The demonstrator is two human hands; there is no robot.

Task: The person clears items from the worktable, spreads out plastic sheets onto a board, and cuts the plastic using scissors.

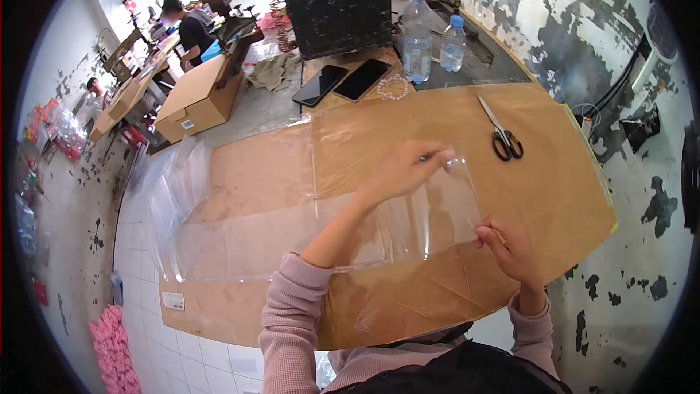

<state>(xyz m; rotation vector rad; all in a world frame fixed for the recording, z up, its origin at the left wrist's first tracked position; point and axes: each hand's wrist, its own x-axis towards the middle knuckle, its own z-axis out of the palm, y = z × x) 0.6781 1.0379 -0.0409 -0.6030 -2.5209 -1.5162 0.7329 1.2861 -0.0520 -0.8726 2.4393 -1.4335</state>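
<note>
A long clear plastic sheet (255, 244) lies across the brown cardboard table cover (408, 314). My left hand (408, 168) is closed at the far corner of its right end, with thumb and fingers pinched on the plastic. Nearer to me, my right hand (510, 248) pinches the near corner of the same end. Between both hands the plastic is stretched and shows glossy creases. Toward the left the sheet runs into a bunched pile of clear plastic (171, 190) at the table's edge.
Black-handled scissors (502, 135) lie beyond my right hand. Two phones (362, 79), a bead bracelet (393, 87), a large bottle (417, 40) and a small bottle (453, 47) stand or lie at the back. A cardboard box (198, 102) is back left; a person (193, 36) is farther off.
</note>
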